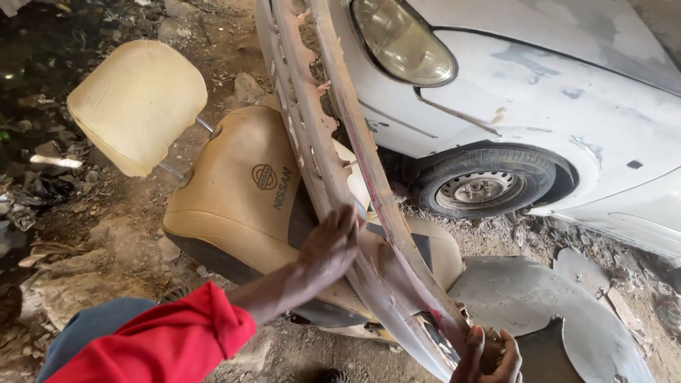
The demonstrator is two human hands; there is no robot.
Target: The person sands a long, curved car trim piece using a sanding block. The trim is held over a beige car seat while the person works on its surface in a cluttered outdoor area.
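A long, worn car bumper [333, 142] with a pinkish sanded surface runs from the top of the view down to the bottom right. My left hand [330, 245], on a red-sleeved arm, lies flat against the bumper's inner side about midway, fingers pressed to it. My right hand [489, 354] grips the bumper's lower end at the bottom edge of the view. The bumper leans over a tan car seat [234, 206] that lies on the ground behind it.
The seat's tan headrest [138, 103] sticks out at the upper left. A white car with a headlight [401, 39] and front wheel [486, 186] stands at the right. A grey body panel [539, 305] lies at lower right. Rubble and litter cover the dirt ground.
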